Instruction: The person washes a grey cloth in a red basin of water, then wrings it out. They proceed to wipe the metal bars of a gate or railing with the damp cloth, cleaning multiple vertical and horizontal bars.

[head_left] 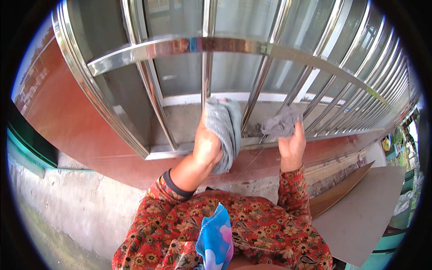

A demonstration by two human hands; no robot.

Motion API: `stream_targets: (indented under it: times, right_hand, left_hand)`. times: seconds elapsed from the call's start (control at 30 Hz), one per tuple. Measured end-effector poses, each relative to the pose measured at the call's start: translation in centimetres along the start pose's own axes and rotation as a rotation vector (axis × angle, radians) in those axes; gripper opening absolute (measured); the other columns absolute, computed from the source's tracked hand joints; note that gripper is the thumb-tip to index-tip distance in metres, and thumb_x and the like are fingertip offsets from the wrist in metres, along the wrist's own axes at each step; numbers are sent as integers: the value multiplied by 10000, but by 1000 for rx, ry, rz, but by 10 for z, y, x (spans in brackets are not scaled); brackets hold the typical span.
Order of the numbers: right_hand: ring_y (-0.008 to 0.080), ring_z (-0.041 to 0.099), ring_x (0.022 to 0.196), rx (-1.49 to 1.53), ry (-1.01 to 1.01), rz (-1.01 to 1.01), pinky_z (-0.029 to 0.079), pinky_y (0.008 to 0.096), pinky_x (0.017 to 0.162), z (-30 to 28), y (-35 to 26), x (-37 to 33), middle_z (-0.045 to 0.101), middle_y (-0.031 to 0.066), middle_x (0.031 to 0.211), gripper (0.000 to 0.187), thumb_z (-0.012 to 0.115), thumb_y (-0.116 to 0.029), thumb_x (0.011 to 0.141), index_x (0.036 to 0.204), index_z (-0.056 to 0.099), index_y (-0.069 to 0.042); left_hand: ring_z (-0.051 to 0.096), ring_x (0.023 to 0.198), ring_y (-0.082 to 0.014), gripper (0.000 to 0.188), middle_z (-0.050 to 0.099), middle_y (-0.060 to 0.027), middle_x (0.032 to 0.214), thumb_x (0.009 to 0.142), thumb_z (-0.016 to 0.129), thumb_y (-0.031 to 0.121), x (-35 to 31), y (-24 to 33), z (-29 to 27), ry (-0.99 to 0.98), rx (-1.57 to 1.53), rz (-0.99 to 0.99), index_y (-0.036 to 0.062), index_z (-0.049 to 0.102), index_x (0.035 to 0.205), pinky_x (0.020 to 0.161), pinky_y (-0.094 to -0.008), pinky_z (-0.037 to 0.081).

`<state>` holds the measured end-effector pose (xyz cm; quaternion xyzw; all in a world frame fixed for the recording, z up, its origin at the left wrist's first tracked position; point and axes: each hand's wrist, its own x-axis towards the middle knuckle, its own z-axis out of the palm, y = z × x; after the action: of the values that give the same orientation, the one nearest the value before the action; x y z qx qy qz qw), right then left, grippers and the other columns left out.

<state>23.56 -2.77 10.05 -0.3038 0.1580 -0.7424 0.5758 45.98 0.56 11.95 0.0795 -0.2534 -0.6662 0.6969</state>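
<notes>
Near the centre, the left hand is at a folded grey-green cloth against an upright metal bar, its fingers too covered to tell their grip, while toward three o'clock the right hand pinches a crumpled grey rag among the next bars. Beyond, a shiny crossband arches at twelve o'clock, a red wall spreads at nine, and a grey board leans at four.
</notes>
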Motion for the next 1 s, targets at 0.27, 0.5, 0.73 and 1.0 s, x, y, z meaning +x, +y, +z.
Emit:
stream_targets:
  times: [0.27,0.5,0.73,1.0]
  right_hand:
    - [236,593,1093,-709,-176,-521,468,373,970,115,7,31,599,106,1219,326,469,-120,1004,1300,492,11]
    - [274,644,859,-1036,-269,-734,496,363,795,147,29,58,673,153,932,274,644,-168,895,1071,564,27]
    - [314,661,794,-1159,-115,-676,509,395,732,92,72,33,676,162,879,278,672,-163,863,1044,569,20]
    - [231,616,772,-1339,-40,-270,494,355,728,-29,154,-30,630,120,869,268,655,-86,860,1067,515,9]
  left_hand:
    - [519,1046,-156,493,511,-69,1208,944,553,54,27,58,15,-64,774,731,36,337,1387,930,-298,436]
    - [642,822,-241,256,665,-120,910,841,633,22,84,58,26,-52,1306,992,-3,520,1069,765,-329,503]
    - [657,757,-245,249,654,-125,830,824,663,62,70,32,-22,-9,1301,882,34,515,1023,695,-352,512]
    - [637,694,-250,327,628,-125,819,856,658,112,10,-35,-134,125,1316,439,25,446,1090,649,-353,512]
